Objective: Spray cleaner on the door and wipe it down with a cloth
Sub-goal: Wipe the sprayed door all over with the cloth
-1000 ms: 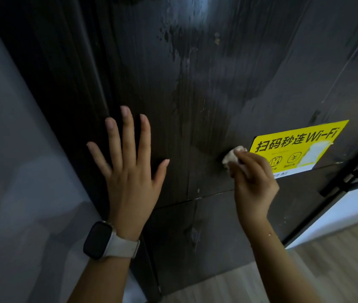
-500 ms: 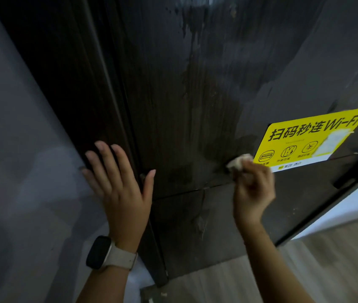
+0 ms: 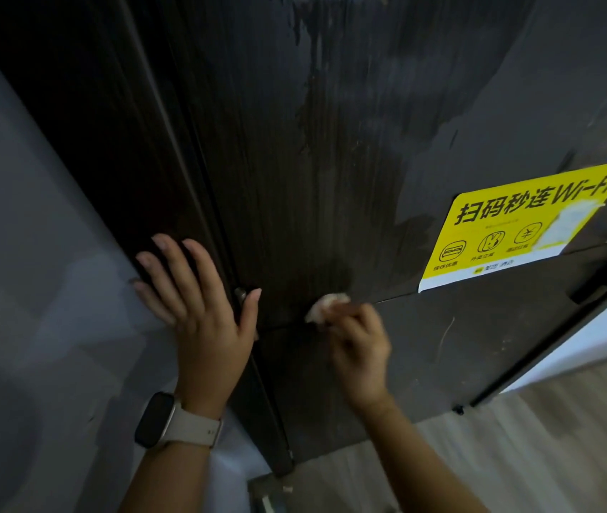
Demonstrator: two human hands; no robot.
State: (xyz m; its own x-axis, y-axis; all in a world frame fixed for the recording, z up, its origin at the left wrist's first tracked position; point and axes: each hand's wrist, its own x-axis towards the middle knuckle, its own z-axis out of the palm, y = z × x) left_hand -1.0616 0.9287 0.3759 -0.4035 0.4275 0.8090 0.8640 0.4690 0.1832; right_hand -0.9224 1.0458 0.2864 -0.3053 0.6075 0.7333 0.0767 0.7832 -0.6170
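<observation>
1. Head view, the only one I have: dark wooden door [image 3: 331, 161] fills most of the frame, with a wet, streaky patch running down from 12 o'clock toward the centre.
2. My right hand [image 3: 359, 349], just below centre at about 5 o'clock, pinches a small whitish cloth [image 3: 326, 307] in curled fingers and presses it against the door at a horizontal seam. The hand looks blurred.
3. My left hand [image 3: 198, 301], at about 8 o'clock from centre, lies flat with fingers straight and spread, holding nothing. It rests across the dark door frame [image 3: 168, 179], fingertips near the grey wall [image 3: 35, 253], thumb toward the door. A smartwatch [image 3: 168, 420] sits on that wrist.
4. Yellow Wi-Fi sticker [image 3: 527, 224] is stuck to the door at 3 o'clock, well to the right of the cloth.
5. Pale floor [image 3: 516, 438] shows at 5 o'clock.
6. No spray bottle is in sight. I judge the spraying done and the wiping step in hand.
7. Next move, as I judge it: sweep the cloth through the wet streaks above, skirting the sticker's edge so it does not lift.
</observation>
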